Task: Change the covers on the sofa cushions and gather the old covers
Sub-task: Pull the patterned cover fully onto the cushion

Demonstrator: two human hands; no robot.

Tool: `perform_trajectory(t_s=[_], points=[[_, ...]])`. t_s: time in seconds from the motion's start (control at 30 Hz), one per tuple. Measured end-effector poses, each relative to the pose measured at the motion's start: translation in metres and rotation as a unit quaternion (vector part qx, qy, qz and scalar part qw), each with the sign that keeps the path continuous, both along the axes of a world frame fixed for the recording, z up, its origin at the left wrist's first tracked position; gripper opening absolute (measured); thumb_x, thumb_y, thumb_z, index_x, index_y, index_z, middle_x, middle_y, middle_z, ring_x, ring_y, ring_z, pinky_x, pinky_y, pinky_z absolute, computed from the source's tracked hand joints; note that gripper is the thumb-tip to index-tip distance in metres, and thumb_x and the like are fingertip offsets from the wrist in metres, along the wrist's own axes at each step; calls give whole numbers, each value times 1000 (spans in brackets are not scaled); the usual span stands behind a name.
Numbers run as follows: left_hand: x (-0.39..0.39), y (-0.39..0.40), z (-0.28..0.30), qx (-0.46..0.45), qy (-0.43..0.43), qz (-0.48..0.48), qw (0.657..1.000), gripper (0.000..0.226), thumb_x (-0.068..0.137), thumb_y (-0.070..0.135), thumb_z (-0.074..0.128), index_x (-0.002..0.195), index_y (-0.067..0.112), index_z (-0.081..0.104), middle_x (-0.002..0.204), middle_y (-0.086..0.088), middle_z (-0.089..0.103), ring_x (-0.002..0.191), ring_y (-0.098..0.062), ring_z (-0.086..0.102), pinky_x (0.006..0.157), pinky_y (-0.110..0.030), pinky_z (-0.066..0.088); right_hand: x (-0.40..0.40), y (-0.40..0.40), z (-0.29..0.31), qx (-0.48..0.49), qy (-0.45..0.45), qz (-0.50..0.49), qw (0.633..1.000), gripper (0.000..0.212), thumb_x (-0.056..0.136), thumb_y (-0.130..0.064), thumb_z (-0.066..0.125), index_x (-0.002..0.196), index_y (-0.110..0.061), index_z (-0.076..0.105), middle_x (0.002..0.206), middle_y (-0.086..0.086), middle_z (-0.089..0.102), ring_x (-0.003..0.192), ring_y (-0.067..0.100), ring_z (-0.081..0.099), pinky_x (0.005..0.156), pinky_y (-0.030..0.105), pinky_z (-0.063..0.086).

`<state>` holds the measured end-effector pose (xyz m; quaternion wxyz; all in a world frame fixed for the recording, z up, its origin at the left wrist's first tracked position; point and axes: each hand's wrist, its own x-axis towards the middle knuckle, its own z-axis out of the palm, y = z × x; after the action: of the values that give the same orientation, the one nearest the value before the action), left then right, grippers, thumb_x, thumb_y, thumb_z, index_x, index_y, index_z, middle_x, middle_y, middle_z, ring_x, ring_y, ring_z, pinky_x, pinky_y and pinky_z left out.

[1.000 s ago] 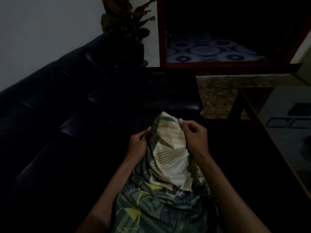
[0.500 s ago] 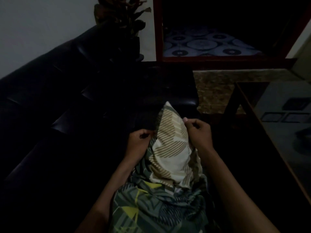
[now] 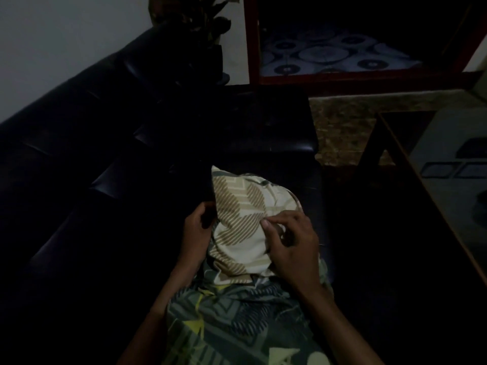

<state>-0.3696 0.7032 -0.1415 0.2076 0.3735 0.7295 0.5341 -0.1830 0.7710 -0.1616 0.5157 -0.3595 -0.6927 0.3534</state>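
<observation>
Fingers of both hands pinch the cushion (image 3: 237, 227), left hand (image 3: 196, 229) at its edge, right hand (image 3: 292, 243) on top.

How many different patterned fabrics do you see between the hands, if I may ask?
2: a cream-and-tan cover between both hands, and a green cover bunched below it. Others may be hidden in the dark.

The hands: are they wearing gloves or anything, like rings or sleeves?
No gloves. The left hand and right hand are both bare, and so are the forearms as far as the picture shows them: no sleeves reach into view. I see no ring, watch or bracelet, though the room is dim, so something small could be missed.
</observation>
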Motion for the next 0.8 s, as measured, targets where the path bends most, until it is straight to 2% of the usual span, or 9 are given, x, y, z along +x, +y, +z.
perform_trajectory(t_s=[0.1, 0.17, 0.27, 0.37, 0.43, 0.53, 0.63, 0.73, 0.8], points=[[-3, -11, -3, -14, -35, 26, 999, 25, 97, -8, 53, 105, 12, 65, 87, 8, 67, 77, 5, 66, 67, -10, 50, -4, -7, -2, -8, -23, 32, 999, 14, 89, -30, 80, 100, -22, 76, 101, -9, 66, 101, 10, 64, 84, 32, 53], [-5, -17, -4, -17, -103, 56, 993, 25, 101, 0, 46, 94, 8, 68, 76, 2, 72, 75, -12, 68, 65, -20, 53, -9, -11, -2, -11, -47, 40, 998, 17, 90, -32, 78, 103, -23, 75, 101, -11, 65, 99, 7, 63, 82, 31, 53], [-16, -26, -3, -17, -239, 67, 968, 40, 104, 37, 46, 105, 8, 73, 98, -8, 76, 96, -27, 70, 84, -37, 54, -22, -14, -7, 12, -98, 46, 994, 4, 90, -17, 75, 91, -21, 76, 88, -9, 69, 87, 10, 62, 80, 38, 53], [-27, -36, 1, -73, -223, 45, 971, 53, 88, 71, 51, 108, 28, 72, 107, -2, 75, 98, -14, 72, 87, -34, 55, -38, -23, -10, 10, -149, 78, 986, 8, 92, -15, 70, 91, -22, 75, 89, -8, 71, 84, 11, 62, 77, 39, 54], [-30, -37, 4, -106, -172, 40, 979, 36, 92, 64, 50, 99, 33, 68, 90, 13, 73, 79, 2, 69, 70, -19, 53, -44, -29, -13, 14, -159, 90, 983, 5, 94, -21, 67, 93, -23, 71, 91, -8, 68, 85, 12, 61, 76, 38, 53], [-33, -34, 11, -158, -146, 31, 976, 29, 91, 59, 57, 91, 32, 67, 73, 19, 72, 67, 5, 68, 57, -13, 49, -47, -29, -15, 9, -159, 73, 984, 15, 96, -34, 64, 104, -22, 65, 103, -4, 58, 89, 14, 58, 74, 31, 49], [-39, -29, 21, -196, -140, 29, 970, 51, 78, 73, 61, 95, 27, 72, 90, 13, 72, 83, -4, 70, 67, -19, 51, -51, -20, -18, -29, -177, 58, 982, 15, 95, -25, 63, 110, -22, 64, 106, -1, 60, 93, 20, 60, 76, 36, 53], [-51, -22, 29, -254, -110, 25, 961, 95, 64, 93, 56, 124, 19, 69, 112, -1, 72, 98, -16, 68, 86, -28, 53, -55, -17, -15, -51, -202, 97, 973, 22, 86, -7, 63, 101, -23, 64, 90, 1, 68, 83, 22, 64, 66, 37, 50], [-59, -15, 32, -277, -89, 29, 956, 115, 56, 100, 52, 133, 15, 64, 123, -9, 69, 104, -22, 67, 95, -35, 54, -57, -20, -11, -56, -234, 129, 962, 32, 76, 1, 62, 96, -23, 60, 87, 3, 68, 80, 24, 64, 61, 34, 43]])
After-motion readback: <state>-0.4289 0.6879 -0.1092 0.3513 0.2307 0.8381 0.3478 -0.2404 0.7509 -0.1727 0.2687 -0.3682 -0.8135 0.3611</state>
